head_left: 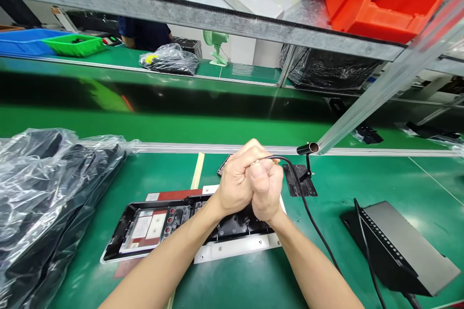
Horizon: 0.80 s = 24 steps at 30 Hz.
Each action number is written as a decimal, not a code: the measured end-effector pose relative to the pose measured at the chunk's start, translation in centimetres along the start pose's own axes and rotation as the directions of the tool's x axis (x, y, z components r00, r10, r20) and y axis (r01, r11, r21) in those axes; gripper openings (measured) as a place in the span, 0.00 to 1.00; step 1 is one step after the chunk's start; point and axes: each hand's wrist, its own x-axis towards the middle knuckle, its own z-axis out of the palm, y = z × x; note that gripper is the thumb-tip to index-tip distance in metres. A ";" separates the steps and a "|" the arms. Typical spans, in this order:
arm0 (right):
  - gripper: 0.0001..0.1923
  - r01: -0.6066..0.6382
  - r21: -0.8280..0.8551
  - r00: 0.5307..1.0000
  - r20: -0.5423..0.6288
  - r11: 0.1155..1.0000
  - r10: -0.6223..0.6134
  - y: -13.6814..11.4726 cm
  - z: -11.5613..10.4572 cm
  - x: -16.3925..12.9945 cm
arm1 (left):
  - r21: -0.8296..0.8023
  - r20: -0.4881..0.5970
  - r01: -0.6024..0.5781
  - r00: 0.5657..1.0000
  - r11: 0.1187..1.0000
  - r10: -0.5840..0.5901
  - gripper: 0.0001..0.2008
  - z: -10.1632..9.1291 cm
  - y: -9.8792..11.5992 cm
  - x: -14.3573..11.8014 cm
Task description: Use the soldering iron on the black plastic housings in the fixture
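My left hand (235,178) and my right hand (266,192) are clenched together into fists above the far end of a black device housing (159,224) lying flat on the green mat. A black cable (311,217) comes out from between my fingers and trails off to the lower right. The part my hands grip is hidden inside them. The housing rests on a white metal plate (235,247) and shows labels and red dots inside.
A large clear plastic bag of black parts (43,193) fills the left. A dark grey box (402,246) sits at the right. A small black stand (303,174) and a slanted metal rail (380,91) are behind my hands. Another person (145,33) stands beyond the conveyor.
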 end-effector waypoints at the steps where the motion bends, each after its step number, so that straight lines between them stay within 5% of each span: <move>1: 0.25 0.004 0.007 1.000 -0.001 1.000 -0.004 0.0 0.0 0.0 | -0.004 0.001 0.001 1.000 1.000 -0.001 0.12 0.0 0.0 0.0; 24: 0.25 -0.022 -0.015 0.999 -0.027 1.000 0.021 -0.3 0.1 -0.1 | 0.009 -0.003 -0.007 1.000 1.000 0.007 0.13 0.1 0.1 0.1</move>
